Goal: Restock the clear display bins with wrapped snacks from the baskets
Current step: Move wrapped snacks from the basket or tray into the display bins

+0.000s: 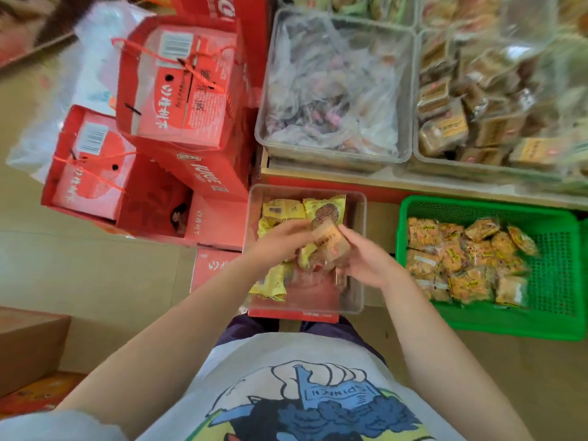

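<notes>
Holding one brown wrapped snack [331, 241] between them, left hand [280, 241] and right hand [366, 262] both pinching it, clear bin [358, 249] of yellow packets [270, 284] directly beneath, green basket [560, 265] of orange snacks right of the right hand.

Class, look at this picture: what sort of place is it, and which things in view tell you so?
Probably a small snack shop. Clear bins of wrapped snacks sit on a shelf, red gift boxes with barcodes are stacked on the floor, and a green basket holds more packets.
</notes>
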`<state>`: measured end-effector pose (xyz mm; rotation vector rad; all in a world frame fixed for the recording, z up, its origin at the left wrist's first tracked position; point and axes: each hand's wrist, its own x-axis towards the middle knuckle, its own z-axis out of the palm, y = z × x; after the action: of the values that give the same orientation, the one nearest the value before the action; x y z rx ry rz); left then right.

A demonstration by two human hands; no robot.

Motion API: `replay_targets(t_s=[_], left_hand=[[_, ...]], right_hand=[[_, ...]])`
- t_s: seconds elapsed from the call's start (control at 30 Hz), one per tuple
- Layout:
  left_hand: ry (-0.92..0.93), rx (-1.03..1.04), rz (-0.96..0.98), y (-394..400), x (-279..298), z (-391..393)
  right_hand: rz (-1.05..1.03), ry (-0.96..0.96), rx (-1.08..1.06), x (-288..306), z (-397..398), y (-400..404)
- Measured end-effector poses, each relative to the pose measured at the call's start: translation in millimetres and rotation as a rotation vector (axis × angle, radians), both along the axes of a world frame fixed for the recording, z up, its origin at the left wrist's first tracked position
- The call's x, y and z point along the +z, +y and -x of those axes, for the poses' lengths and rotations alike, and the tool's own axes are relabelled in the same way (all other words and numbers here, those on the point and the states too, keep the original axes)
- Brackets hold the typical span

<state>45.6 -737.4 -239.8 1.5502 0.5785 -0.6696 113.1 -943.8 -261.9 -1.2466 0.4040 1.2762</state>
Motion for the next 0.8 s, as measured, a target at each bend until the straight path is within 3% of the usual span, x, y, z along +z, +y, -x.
replay_targets(t_s=[0.13,0.4,0.47,0.57,0.67,0.8], left_hand=[[-0.117,0.110,0.159,-31.4,48.1,-50.7],[-0.272,0.145,0.011,-96.7,87.1,-135.2],[-0.358,0.116,-0.109,-115.7,82.1,-153.4],[-0.530,-0.038,-0.484,-135.7,68.6,-172.3],[-0.530,-0.244,-0.793,-136.2,47.9,-172.0],[-0.456,-0.563,-1.030,-127.6,18.8,-149.0]], right_hand=[[-0.169,-0.045,-0.109,47.1,-28.5,-12.4],[-0.009,-0.375,-0.201,90.3,-78.2,-77.3],[0.040,-0.418,-0.241,94.2,-94.7,-97.5],[0.117,-0.490,-0.365,104.8,-125.4,-116.6],[0.189,-0.584,-0.419,112.4,-157.6,-121.7],[0.602,-0.764,-0.105,88.5,-186.3,-118.7]])
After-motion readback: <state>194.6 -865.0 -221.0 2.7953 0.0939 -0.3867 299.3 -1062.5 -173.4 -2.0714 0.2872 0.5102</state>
